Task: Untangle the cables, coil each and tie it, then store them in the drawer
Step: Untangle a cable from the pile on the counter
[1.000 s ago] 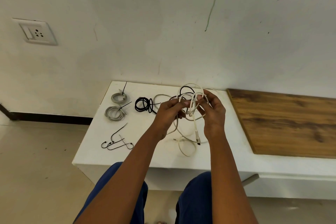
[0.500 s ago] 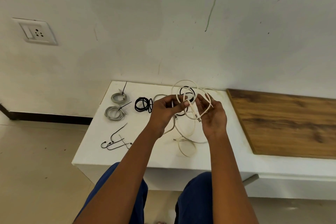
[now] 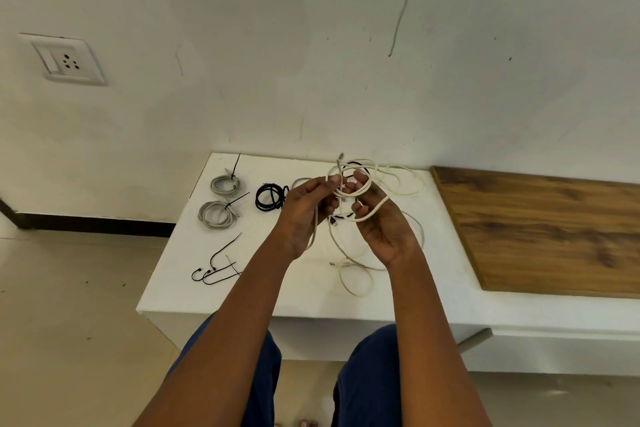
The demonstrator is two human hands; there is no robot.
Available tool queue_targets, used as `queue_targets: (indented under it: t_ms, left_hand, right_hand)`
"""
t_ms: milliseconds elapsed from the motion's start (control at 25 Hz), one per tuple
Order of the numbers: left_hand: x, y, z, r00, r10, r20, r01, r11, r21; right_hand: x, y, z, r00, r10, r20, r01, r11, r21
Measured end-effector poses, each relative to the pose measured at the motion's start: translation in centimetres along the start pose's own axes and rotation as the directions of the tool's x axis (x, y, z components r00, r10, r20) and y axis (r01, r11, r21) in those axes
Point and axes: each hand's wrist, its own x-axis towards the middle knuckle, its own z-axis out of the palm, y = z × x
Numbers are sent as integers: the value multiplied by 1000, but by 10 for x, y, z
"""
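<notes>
Cables first: a tangle of white cable (image 3: 375, 210) hangs between my two hands, lifted just above the white table (image 3: 433, 284). My left hand (image 3: 306, 210) is closed on a strand, thumb and fingers pinched near the top of the tangle, with a length running down past its palm. My right hand (image 3: 384, 224) faces palm-in with the fingers curled — one thick loop crosses over them and the thumb sits beside the pinch of the left. A connector end sticks up above both hands. Dark cable (image 3: 341, 217) shows inside the white loops, between the two hands; I cannot tell how far it is knotted in.

Below the hands, more white cable trails on the table, ending in a loose loop (image 3: 356, 279) near the table's front edge. Further loops spread behind the right hand toward the wall.

Left of the tangle lies a coiled black cable (image 3: 270, 198) — just beside my left hand. Further left of it sit two grey coiled cables (image 3: 218, 213), each bound with a black tie, one behind the other. Toward the table's front-left corner lie loose black ties (image 3: 216, 269).

Right of the tangle, a wooden panel (image 3: 550, 229) covers the table top. On the wall, well left of the table, is a wall socket (image 3: 67, 61). My knees in blue trousers (image 3: 367, 378) show under the front edge.
</notes>
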Motion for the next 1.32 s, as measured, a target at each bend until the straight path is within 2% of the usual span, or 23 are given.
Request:
queue_targets:
  t_ms: [200,320,440,520,600,720,800,920,960,1000,1040,1080,1120,1200,1240,1320]
  left_hand:
    - [-1,-2,-1,997,31,-64,-21,987,162]
    - [0,-2,-4,996,60,-61,-41,963,267]
    - [-1,-2,-6,996,74,-42,-58,953,297]
    - [-1,-3,-6,996,82,-42,-66,950,306]
    - [1,-2,-7,991,88,-105,-58,964,261]
    - [5,4,-18,958,141,-249,-85,971,223]
    - [6,9,-28,948,193,-254,-140,967,212]
    - [5,11,-32,957,210,-201,-178,970,165]
    - [5,10,-31,960,202,-195,-173,972,156]
    - [5,9,-29,962,196,-192,-167,973,159]
    - [5,7,-27,963,195,-186,-162,970,178]
    - [5,6,-25,965,197,-171,-159,964,211]
    - [5,4,-23,969,199,-147,-159,956,246]
    - [3,1,-18,973,209,-97,-175,944,280]
    - [2,0,-16,973,216,-83,-184,940,285]
    - [2,-1,-14,974,215,-76,-184,938,295]
  right_hand:
    - [-1,4,-1,999,-41,-31,33,974,-226]
    - [-3,4,-1,990,-118,-77,77,909,-411]
    - [-5,2,-1,973,-201,-111,113,839,-533]
    - [-4,1,-2,965,-228,-133,117,822,-557]
    - [-3,-2,-7,945,-253,-206,107,836,-538]
    - [0,-9,-21,886,-234,-401,85,930,-356]
    - [-2,-16,-34,832,-256,-492,109,945,-309]
    - [-2,-20,-47,777,-278,-564,74,931,-357]
    - [-1,-18,-49,770,-276,-575,13,908,-418]
    - [0,-16,-49,759,-296,-580,-99,829,-551]
    - [0,-13,-48,743,-354,-568,-202,690,-695]
    - [0,-10,-44,734,-432,-525,-232,567,-790]
    - [-1,-9,-38,744,-492,-452,-152,534,-832]
    - [-3,-11,-26,834,-463,-300,87,648,-757]
    - [-4,-11,-19,887,-404,-223,139,695,-706]
    - [-2,-6,-15,936,-342,-82,178,661,-729]
